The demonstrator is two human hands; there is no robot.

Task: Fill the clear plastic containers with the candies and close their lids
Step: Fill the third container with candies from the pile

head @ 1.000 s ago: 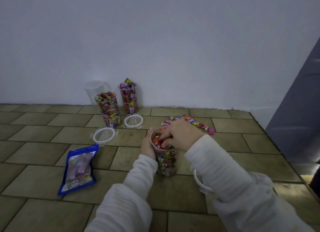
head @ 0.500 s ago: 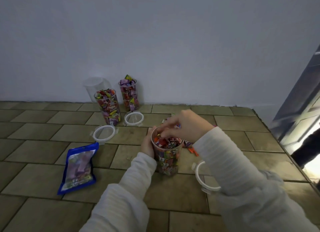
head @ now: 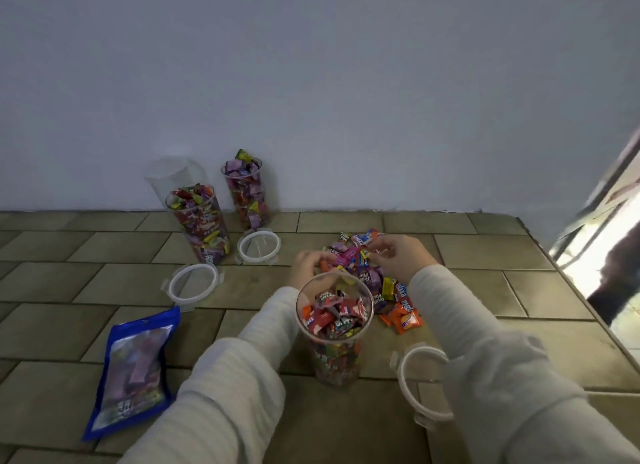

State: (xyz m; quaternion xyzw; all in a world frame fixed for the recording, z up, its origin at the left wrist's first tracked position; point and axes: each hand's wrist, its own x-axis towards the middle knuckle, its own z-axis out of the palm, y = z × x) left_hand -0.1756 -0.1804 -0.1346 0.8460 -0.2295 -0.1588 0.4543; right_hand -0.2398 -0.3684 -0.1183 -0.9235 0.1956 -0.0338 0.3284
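While loose candies (head: pixel 367 276) are being gathered by the right hand (head: pixel 398 255) and left hand (head: pixel 306 264), fingers curled into the pile, the near container (head: pixel 334 328) is being filled close to its rim. Three lids (head: pixel 194 283) are lying off; one container (head: pixel 169 176) is standing empty. Open floor is being left ahead.

- A purple candy wrapper (head: pixel 378 300) in the loose pile reads "Fruit Plus".
- A white wrapper (head: pixel 345 237) at the pile's far edge seems to carry the same words, though blurred.
- Print on the blue pouch (head: pixel 133 373) is too blurred to read.
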